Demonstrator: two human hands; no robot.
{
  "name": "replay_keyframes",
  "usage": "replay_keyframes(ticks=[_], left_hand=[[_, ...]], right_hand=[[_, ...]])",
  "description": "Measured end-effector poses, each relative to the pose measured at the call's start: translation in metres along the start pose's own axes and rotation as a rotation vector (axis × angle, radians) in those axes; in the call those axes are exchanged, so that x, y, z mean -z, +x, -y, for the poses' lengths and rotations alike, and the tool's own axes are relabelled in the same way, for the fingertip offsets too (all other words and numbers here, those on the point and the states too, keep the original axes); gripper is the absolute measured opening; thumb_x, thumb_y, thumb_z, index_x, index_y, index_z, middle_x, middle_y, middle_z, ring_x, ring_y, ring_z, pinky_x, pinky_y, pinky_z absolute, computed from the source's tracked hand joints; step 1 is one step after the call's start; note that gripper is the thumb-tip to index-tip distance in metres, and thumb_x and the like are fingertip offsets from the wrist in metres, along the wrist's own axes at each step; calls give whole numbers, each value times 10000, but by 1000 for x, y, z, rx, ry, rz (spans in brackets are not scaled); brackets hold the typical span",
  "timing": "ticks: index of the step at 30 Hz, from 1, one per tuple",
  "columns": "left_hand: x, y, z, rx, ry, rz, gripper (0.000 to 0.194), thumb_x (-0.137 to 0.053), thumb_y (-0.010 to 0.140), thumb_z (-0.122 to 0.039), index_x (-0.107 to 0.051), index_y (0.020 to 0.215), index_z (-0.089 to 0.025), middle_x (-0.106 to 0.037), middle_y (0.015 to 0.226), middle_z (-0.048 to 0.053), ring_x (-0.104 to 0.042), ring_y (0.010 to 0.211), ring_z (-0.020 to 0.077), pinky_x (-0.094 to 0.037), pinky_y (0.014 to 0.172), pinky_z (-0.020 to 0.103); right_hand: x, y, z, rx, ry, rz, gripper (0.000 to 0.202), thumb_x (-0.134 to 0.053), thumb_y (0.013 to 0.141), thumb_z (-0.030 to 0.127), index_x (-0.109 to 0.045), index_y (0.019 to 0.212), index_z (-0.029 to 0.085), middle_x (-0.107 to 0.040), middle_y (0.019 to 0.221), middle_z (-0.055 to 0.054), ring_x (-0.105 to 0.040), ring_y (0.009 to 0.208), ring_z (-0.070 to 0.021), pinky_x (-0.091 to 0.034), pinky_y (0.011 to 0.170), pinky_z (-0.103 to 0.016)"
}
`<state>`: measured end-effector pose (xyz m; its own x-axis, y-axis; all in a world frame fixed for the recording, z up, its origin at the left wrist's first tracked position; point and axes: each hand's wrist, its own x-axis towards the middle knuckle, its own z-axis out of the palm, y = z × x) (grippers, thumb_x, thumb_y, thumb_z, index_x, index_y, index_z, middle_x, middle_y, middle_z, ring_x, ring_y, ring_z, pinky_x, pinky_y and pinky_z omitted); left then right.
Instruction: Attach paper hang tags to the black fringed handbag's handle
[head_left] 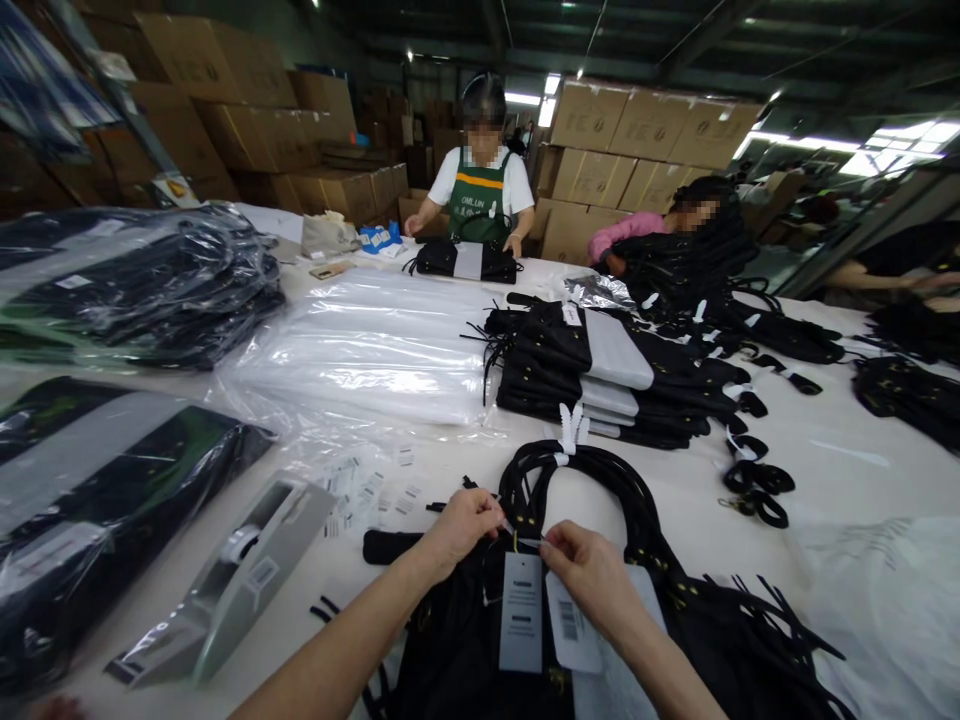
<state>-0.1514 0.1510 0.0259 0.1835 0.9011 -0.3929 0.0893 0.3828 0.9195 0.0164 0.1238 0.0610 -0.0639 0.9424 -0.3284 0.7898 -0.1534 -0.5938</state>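
Observation:
A black bag (465, 640) lies in front of me, its looped black handles (630, 490) bound at the top by a white tie (568, 440). A grey printed hang tag (520, 612) hangs on it by a yellowish loop, beside a white barcode tag (574, 625). My left hand (466, 528) is closed in a pinch just above the tags, with a small clear strip at its fingertips. Across from it, my right hand (589, 572) pinches the end of a thin pale strip near the loop. The strips' exact kind is unclear.
A grey tape dispenser (240, 570) and scattered barcode stickers (367, 490) lie left. Beyond are clear plastic bags (375, 350) and stacked black bags (600, 370). Wrapped bags (135, 290) fill the far left. Coiled straps (757, 480) lie right. A person (480, 190) in a green apron works opposite.

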Motion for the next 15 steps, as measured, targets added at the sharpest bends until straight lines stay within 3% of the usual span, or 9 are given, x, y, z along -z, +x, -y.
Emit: replay_keyframes(ticks=[6, 10, 15], left_hand=[[3, -7, -8, -17, -185, 34, 120, -573, 602, -254, -530, 613, -143, -627, 601, 12, -519, 528, 97, -345, 551, 223], [2, -10, -10, -16, -272, 39, 131, -590, 603, -254, -533, 618, -137, -643, 618, 27, -518, 524, 93, -312, 523, 215], [-6, -9, -9, -15, -368, -9, 139, -597, 599, -251, -532, 626, -131, -645, 632, 34, -489, 525, 85, -287, 510, 212]], right_hand=[[-4, 5, 8, 25, 201, 39, 117, -495, 696, 227, -569, 779, 189, -476, 522, 56, -451, 508, -111, -317, 508, -230], [-7, 4, 9, 35, 319, 51, 116, -548, 664, 243, -575, 755, 175, -451, 492, 71, -410, 473, -93, -295, 478, -225], [-2, 0, 0, -144, 785, 197, 276, -697, 528, 284, -551, 724, 154, -475, 480, 83, -414, 435, -65, -302, 461, -207]])
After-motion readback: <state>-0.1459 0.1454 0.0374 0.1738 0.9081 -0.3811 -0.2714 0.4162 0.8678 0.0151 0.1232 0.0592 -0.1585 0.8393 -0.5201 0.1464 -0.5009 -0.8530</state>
